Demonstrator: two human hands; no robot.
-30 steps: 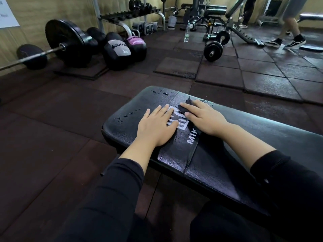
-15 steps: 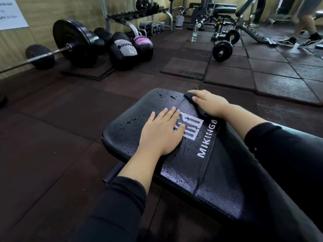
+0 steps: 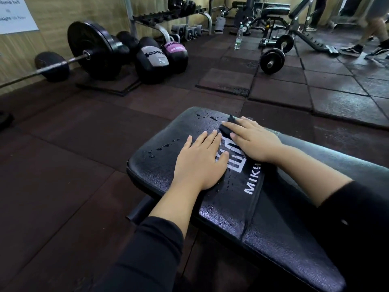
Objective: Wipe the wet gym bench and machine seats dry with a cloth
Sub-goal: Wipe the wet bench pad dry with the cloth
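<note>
Right hand [image 3: 255, 142] nearer, cloth [image 3: 226, 128] under

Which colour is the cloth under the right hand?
Black, seen in the head view: cloth under right hand.

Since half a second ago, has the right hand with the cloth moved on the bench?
Yes. The right hand slid the cloth back from the bench's far edge toward the white logo, nearer the left hand.
</note>
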